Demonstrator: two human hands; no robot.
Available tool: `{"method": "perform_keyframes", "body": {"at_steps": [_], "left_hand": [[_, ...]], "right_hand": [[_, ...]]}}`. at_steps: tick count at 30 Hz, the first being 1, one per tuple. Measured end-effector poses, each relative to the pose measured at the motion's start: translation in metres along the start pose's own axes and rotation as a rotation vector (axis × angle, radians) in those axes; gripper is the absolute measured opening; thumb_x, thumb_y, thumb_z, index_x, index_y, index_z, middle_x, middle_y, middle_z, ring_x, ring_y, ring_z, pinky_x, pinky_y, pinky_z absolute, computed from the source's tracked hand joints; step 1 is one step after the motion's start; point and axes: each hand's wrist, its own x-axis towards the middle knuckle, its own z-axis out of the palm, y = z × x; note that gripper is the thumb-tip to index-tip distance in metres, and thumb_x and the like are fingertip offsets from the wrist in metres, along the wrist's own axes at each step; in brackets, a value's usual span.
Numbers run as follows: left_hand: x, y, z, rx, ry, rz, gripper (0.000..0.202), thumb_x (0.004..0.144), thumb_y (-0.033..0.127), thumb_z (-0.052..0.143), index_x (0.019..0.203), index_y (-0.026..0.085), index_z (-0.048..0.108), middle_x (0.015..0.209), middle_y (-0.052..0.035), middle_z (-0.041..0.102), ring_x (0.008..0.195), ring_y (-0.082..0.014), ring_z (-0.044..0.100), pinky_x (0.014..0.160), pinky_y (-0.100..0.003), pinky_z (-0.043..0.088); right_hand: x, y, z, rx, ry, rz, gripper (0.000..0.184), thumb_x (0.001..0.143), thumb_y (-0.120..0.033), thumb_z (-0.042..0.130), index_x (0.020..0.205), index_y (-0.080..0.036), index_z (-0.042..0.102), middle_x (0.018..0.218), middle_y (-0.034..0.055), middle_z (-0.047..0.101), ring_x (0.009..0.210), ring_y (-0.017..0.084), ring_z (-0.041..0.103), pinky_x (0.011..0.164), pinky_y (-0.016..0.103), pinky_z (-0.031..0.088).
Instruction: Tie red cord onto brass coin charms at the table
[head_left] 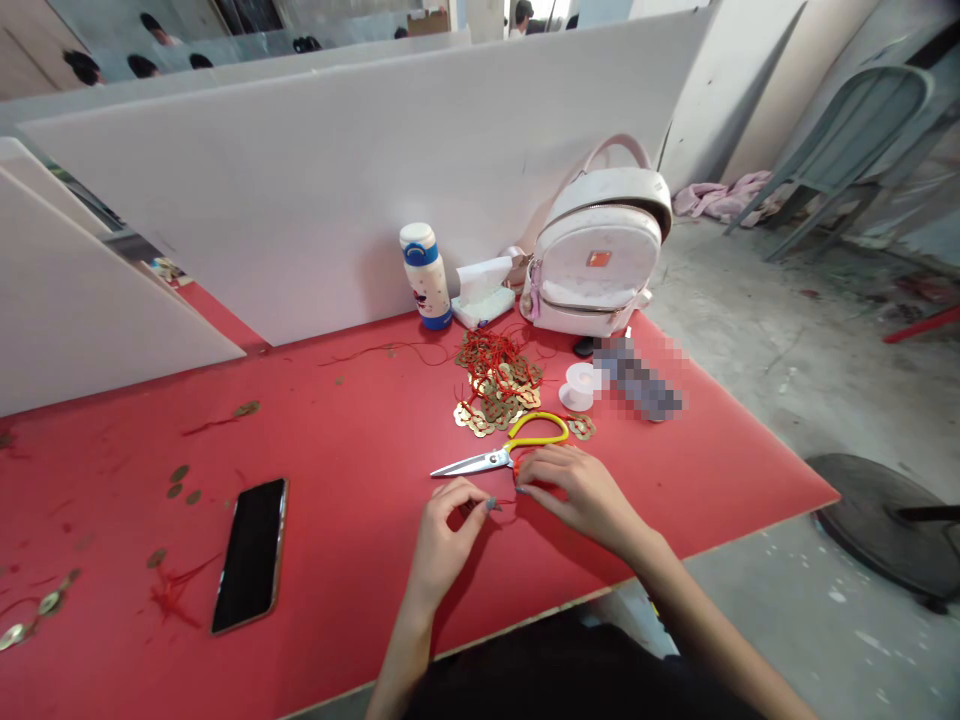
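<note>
Close to the table's front edge, my left hand (pixel 450 530) is closed in a pinch, thumb against forefinger, on a thin red cord (pixel 507 503). Just to its right, my right hand (pixel 574 490) is also closed, its fingertips pinching the same cord. A short stretch of the cord shows between the two hands; any small piece at the fingertips is hidden. Right beyond the hands lie scissors (pixel 487 461) with yellow handles, blades pointing left. Behind them is a heap of brass coin charms (pixel 499 395) tied with red cord. One coin charm (pixel 581 427) lies apart, right of the scissors.
A white spool (pixel 579 388), a tissue pack (pixel 484 300), a bottle (pixel 426 277) and a white backpack (pixel 592 260) stand toward the white partition (pixel 337 190). A phone (pixel 251 555) and loose coins (pixel 178 473) lie left on the red table (pixel 352 560).
</note>
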Motion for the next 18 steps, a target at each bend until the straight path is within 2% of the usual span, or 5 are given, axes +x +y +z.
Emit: {"method": "perform_keyframes", "body": {"at_steps": [6, 13, 18], "left_hand": [[0.000, 0.002, -0.003, 0.027, -0.007, 0.034, 0.022, 0.090, 0.030, 0.059, 0.072, 0.019, 0.066, 0.075, -0.0028, 0.065, 0.076, -0.0192, 0.058, 0.076, -0.029, 0.042], [-0.005, 0.003, -0.002, 0.053, -0.006, 0.029, 0.023, 0.090, 0.029, 0.058, 0.071, 0.019, 0.066, 0.074, -0.0028, 0.065, 0.075, -0.0191, 0.058, 0.075, -0.029, 0.042], [-0.006, 0.002, -0.004, 0.070, 0.004, 0.020, 0.022, 0.090, 0.029, 0.058, 0.071, 0.019, 0.064, 0.074, -0.0028, 0.065, 0.076, -0.0195, 0.058, 0.075, -0.029, 0.042]], "right_hand": [[0.004, -0.006, 0.005, 0.095, -0.071, -0.025, 0.017, 0.094, -0.017, 0.058, 0.103, -0.023, 0.071, 0.097, 0.0035, 0.074, 0.091, 0.020, 0.066, 0.081, 0.033, 0.051], [0.003, -0.009, 0.018, 0.111, -0.099, -0.051, 0.014, 0.095, -0.017, 0.057, 0.093, -0.021, 0.071, 0.088, 0.0030, 0.074, 0.082, 0.019, 0.064, 0.075, 0.031, 0.049], [0.003, -0.009, 0.013, 0.007, -0.161, -0.056, 0.014, 0.096, -0.017, 0.053, 0.092, -0.019, 0.066, 0.086, 0.0049, 0.070, 0.083, 0.020, 0.062, 0.075, 0.032, 0.049]]}}
